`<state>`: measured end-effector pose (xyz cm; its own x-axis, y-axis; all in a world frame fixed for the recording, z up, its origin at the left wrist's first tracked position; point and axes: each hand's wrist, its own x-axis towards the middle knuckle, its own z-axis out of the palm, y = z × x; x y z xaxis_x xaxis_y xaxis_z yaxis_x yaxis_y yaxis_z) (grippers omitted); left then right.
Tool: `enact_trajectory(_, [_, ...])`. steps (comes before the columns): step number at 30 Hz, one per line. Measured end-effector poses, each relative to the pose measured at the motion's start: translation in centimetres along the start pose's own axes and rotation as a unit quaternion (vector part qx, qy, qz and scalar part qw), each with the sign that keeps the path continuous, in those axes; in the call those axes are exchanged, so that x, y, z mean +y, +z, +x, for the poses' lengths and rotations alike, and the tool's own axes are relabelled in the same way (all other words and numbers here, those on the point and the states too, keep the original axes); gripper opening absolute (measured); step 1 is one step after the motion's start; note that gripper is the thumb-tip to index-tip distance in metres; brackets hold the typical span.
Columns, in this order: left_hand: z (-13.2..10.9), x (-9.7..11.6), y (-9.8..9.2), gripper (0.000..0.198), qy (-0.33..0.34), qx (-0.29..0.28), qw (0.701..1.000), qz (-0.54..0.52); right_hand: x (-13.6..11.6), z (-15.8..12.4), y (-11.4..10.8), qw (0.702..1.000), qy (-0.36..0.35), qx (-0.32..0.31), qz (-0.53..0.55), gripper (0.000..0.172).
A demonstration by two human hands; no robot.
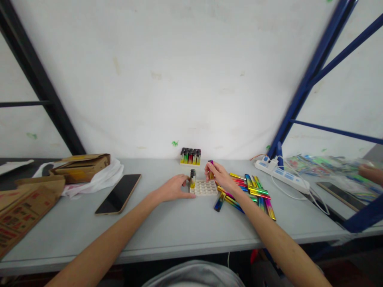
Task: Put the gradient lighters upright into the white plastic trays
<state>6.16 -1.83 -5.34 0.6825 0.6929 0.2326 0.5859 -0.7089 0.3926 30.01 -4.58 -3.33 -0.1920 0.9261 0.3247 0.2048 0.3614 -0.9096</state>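
Observation:
A white tray [206,188] with rows of round holes lies at the middle of the table. At its left end stand one or two upright lighters [193,179] with black tops and yellowish bodies. My left hand [175,188] grips that end, thumb along the front corner and fingers behind beside the lighters. Above the tray's right part, my right hand [218,174] pinches a purple-and-gold lighter [211,169], held roughly upright. Right of the tray, partly under my right forearm, lies a loose pile of shiny multicoloured lighters [254,191].
A filled tray of lighters [190,156] stands near the wall. Left are a phone [119,194], a cardboard box [82,165] and a white plastic bag [115,171]. A power strip [284,175] with cables lies right; beyond it are another phone [341,195] and another person's hand [371,173].

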Motion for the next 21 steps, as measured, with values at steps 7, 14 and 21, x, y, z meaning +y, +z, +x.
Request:
enact_trajectory(7, [0.0,-0.2,0.1,0.06,-0.006,0.001,1.0,0.002,0.2,0.0,1.4,0.998,0.035,0.05,-0.028,0.047])
enact_trajectory(14, [0.0,-0.2,0.2,0.062,0.003,-0.002,1.0,0.005,0.3,-0.1,1.8,0.974,0.027,0.133,-0.182,0.049])
enact_trajectory(21, [0.0,-0.4,0.2,0.062,0.007,-0.001,1.0,0.008,0.4,-0.2,2.1,0.969,0.027,0.146,-0.196,0.034])
